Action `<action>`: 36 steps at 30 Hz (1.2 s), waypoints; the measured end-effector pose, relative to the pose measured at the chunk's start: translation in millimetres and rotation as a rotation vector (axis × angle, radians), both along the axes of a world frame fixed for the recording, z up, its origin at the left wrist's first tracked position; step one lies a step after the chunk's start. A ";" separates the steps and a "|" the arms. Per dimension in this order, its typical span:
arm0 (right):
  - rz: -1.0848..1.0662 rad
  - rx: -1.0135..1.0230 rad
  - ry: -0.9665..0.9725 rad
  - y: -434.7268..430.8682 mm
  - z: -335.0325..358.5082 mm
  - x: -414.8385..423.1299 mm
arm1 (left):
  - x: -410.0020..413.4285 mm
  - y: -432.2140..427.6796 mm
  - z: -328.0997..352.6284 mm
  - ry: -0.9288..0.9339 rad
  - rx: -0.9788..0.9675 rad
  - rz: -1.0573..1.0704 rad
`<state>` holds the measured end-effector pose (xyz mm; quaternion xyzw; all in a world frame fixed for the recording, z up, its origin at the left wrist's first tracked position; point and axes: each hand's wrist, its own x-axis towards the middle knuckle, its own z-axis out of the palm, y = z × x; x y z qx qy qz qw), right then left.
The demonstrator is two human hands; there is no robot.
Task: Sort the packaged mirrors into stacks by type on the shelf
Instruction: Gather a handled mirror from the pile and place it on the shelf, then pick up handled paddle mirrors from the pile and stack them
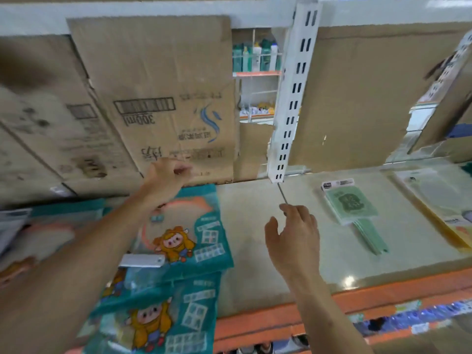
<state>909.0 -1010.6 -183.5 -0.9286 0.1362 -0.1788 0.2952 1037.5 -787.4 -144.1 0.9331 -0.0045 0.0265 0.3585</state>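
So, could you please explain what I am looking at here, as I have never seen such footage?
There is no machine: a person wears one camera on the head, looking down at their own hands. The shelf carries teal cartoon packs on the left, a stack of green handled mirrors further right and a pale pack at the far right. The right hand hovers open, holding nothing. The left hand reaches over the teal packs toward the cardboard backing; blur hides whether it pinches anything.
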 end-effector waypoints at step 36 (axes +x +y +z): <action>0.501 -0.266 0.246 182.6 -3.1 -27.5 | -137.8 202.3 -18.2 0.448 0.068 0.334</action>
